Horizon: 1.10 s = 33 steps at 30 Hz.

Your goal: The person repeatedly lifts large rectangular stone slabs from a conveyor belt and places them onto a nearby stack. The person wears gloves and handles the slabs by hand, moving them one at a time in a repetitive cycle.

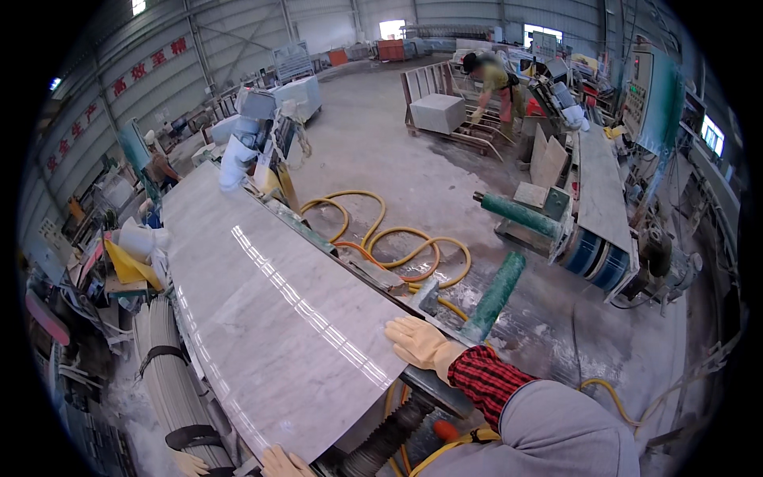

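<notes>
On the polished stone slab point(270, 318), right hand point(420, 342) lies flat, fingers spread; left hand point(278, 463) grips its near edge.

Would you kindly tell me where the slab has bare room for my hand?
The polished stone slab is bare between the right hand and left hand. Crowded: the clutter along its left edge and the yellow hoses right.

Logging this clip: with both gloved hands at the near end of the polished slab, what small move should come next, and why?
Probably a short, even push along the bench. The right hand lies flat on the stone slab at its near right corner, and the left hand touches the near edge, only partly in view. Neither hand grips, and the slab's length lies ahead on the bench, so sliding seems likelier than lifting.
</notes>
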### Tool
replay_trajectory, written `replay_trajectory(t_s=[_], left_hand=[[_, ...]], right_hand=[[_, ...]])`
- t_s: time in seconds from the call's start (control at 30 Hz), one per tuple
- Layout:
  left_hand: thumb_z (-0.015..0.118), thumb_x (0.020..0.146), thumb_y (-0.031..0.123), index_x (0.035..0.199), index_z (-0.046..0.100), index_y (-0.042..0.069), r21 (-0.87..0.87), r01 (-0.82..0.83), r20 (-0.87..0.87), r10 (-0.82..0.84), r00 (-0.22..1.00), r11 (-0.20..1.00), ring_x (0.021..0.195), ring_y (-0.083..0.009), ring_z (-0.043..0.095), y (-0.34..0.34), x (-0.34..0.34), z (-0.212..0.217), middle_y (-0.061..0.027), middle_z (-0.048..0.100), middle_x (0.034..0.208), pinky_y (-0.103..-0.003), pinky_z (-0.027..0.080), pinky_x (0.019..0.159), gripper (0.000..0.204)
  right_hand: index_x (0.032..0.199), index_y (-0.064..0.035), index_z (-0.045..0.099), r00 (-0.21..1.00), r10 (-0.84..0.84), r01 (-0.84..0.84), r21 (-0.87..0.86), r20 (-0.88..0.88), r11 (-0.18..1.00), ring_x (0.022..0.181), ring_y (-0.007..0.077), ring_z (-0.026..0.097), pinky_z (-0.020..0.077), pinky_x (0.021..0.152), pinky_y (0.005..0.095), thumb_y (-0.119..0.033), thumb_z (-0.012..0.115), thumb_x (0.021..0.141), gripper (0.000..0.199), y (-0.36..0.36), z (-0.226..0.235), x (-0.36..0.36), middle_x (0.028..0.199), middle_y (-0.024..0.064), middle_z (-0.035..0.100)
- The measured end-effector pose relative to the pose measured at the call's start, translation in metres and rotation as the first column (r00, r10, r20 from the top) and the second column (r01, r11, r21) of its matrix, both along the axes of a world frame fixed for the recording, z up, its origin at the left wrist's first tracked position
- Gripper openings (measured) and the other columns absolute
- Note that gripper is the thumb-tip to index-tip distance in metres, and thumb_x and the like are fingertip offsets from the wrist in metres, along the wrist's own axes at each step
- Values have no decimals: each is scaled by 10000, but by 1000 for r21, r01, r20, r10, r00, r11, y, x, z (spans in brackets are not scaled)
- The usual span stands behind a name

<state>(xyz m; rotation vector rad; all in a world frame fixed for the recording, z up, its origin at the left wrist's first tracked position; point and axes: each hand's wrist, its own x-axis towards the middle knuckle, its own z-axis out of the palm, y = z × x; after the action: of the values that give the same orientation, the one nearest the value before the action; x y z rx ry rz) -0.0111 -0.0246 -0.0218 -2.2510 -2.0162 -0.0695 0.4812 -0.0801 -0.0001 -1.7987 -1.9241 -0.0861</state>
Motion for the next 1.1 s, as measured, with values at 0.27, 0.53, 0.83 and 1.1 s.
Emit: replay_trajectory(t_s=[0.27,0.53,0.83,1.1], left_hand=[[470,1091,472,1558,576,135,-5,0,-40,0,999,1000,1559,-392,363,-1,0,3,-156,505,1641,-572,253,1260,586],[454,1093,479,1561,568,141,-18,-8,-76,6,997,1000,1541,-398,380,-1,-1,-2,-163,497,1642,-569,257,1252,589],[444,1100,474,1564,562,133,-28,5,-46,-6,999,1000,1524,-388,411,-4,-1,4,-185,490,1641,-564,253,1257,588],[447,1100,471,1557,566,103,1,26,14,-26,1000,1000,1532,-392,402,-9,0,5,-193,491,1640,-562,230,1275,599]], right_hand=[[1346,-27,581,999,-15,13,79,33,997,1366,383,561,415,1188,480,-224,609,994,405,-1,0,-2,1409,194,629],[1339,-33,588,999,-4,0,83,44,997,1363,385,563,416,1184,484,-222,606,996,392,-2,-4,0,1412,192,627],[1288,-38,596,1000,5,-8,83,25,997,1337,374,568,420,1169,472,-203,607,982,348,-4,4,-2,1346,178,639],[1249,-31,597,999,33,-34,108,9,994,1267,367,591,447,1118,463,-180,624,953,332,-7,8,-1,1290,165,637]])
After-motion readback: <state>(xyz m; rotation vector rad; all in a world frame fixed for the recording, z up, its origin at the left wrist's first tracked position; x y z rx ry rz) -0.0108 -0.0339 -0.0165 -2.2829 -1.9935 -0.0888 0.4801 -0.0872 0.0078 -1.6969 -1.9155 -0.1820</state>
